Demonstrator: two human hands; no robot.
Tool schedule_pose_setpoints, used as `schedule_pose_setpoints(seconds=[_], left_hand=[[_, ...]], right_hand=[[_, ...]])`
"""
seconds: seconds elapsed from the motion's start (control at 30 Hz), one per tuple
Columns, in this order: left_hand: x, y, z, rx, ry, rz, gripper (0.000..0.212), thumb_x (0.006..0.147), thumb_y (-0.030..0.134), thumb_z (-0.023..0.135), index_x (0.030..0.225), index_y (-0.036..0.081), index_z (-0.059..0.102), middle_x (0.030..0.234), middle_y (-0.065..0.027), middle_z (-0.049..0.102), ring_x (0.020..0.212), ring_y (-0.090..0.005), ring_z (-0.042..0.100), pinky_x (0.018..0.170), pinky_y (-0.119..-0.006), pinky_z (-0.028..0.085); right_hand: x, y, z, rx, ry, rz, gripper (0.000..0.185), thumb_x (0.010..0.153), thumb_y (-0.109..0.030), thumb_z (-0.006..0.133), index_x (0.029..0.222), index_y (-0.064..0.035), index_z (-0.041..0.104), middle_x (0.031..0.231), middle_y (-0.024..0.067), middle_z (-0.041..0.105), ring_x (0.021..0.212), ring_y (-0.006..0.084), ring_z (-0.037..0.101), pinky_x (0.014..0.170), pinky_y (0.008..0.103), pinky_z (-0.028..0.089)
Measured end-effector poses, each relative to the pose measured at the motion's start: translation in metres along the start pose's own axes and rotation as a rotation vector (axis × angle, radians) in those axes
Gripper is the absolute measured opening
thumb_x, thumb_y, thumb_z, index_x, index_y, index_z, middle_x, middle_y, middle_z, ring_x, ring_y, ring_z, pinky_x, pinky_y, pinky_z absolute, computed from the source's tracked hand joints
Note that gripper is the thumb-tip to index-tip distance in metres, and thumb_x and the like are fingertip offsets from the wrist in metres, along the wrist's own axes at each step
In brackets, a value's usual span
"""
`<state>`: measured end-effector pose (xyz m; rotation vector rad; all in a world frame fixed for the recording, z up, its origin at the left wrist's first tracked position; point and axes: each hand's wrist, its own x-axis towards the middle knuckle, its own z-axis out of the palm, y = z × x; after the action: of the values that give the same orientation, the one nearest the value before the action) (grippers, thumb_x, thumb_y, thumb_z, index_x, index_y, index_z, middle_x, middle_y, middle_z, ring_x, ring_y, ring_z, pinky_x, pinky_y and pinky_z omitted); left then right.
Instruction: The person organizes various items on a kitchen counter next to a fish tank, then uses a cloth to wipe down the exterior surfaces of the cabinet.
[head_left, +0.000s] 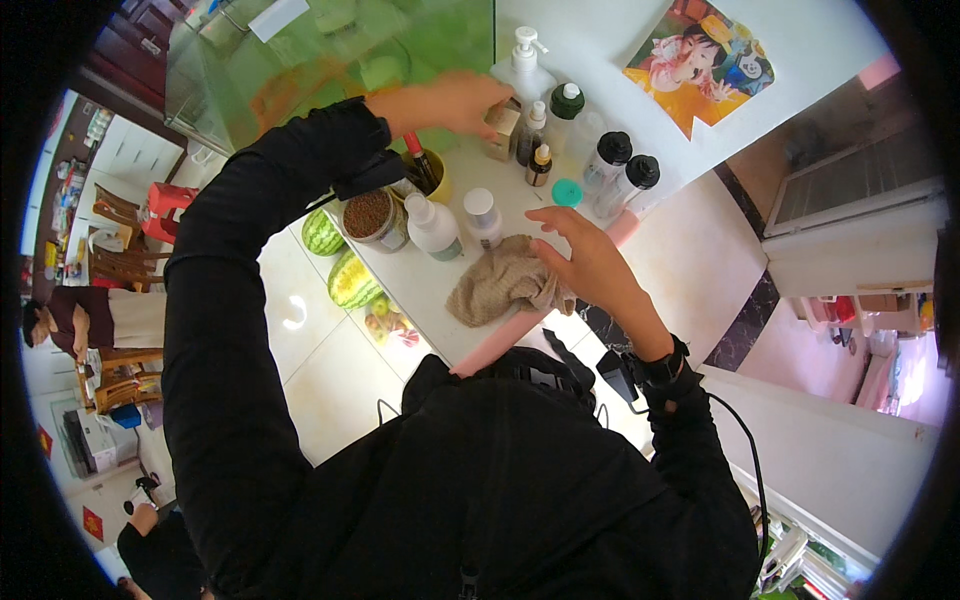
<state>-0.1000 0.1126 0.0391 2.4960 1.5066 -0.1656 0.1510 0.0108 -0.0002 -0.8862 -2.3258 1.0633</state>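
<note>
My left hand (457, 103) reaches across the tabletop (491, 169), thumb and fingers around a small cardboard box (501, 133). Close to that box stand a white pump bottle (523, 71), a slim spray bottle (532, 131) and a dark dropper bottle (538, 166). My right hand (598, 262) is at the right side of a crumpled brown cloth (499, 281), thumb and fingers apart with nothing between them. Whether its thumb touches the cloth is hard to tell. Beyond its fingertips is a turquoise lid (567, 193).
Two black-capped bottles (613, 150) and a green-topped bottle (566, 101) line the wall side. Nearer are a white bottle (433, 229), a white-capped bottle (482, 216), a jar of brown pellets (373, 217) and a yellow cup (436, 180). Watermelons (352, 279) lie on the floor. Another person (82, 319) is far left.
</note>
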Motion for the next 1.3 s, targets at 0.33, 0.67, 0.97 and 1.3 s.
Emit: schedule_pose_setpoints(seconds=[0.33, 0.67, 0.97, 1.3], left_hand=[[-0.043, 0.016, 0.005, -0.172, -0.128, 0.064, 0.047, 0.061, 0.038, 0.074, 0.087, 0.006, 0.052, 0.082, -0.0089, 0.059, 0.075, -0.0256, 0.056, 0.063, -0.036, 0.043], [-0.023, 0.013, -0.030, -0.315, -0.022, 0.043, 0.051, 0.070, 0.033, 0.069, 0.108, 0.005, 0.049, 0.087, -0.0103, 0.059, 0.080, -0.0269, 0.057, 0.065, -0.036, 0.045], [0.028, 0.025, -0.007, -0.108, 0.078, 0.148, 0.027, 0.075, 0.023, 0.062, 0.096, 0.008, 0.053, 0.080, -0.0112, 0.060, 0.075, -0.0268, 0.058, 0.063, -0.039, 0.044], [-0.008, -0.019, -0.032, -0.234, 0.098, 0.159, 0.019, 0.072, 0.014, 0.062, 0.085, 0.005, 0.052, 0.077, -0.0121, 0.059, 0.072, -0.0280, 0.058, 0.059, -0.039, 0.043]], right_hand=[[0.018, -0.008, -0.006, 0.011, 0.092, -0.079, 0.025, 0.080, -0.011, 0.055, 0.104, -0.0053, 0.054, 0.097, 0.0139, 0.057, 0.087, 0.0264, 0.057, 0.076, 0.0356, 0.044], [0.022, -0.014, -0.015, 0.040, 0.121, 0.012, 0.024, 0.080, -0.010, 0.055, 0.103, -0.0041, 0.055, 0.097, 0.0145, 0.057, 0.085, 0.0256, 0.058, 0.074, 0.0342, 0.045], [0.020, -0.010, -0.017, 0.048, 0.147, -0.057, 0.024, 0.080, -0.011, 0.055, 0.103, -0.0035, 0.054, 0.095, 0.0148, 0.056, 0.084, 0.0264, 0.057, 0.073, 0.0342, 0.045], [0.022, -0.007, -0.014, 0.047, 0.121, -0.044, 0.023, 0.080, -0.009, 0.056, 0.102, -0.0032, 0.055, 0.093, 0.0150, 0.056, 0.084, 0.0266, 0.057, 0.074, 0.0336, 0.045]])
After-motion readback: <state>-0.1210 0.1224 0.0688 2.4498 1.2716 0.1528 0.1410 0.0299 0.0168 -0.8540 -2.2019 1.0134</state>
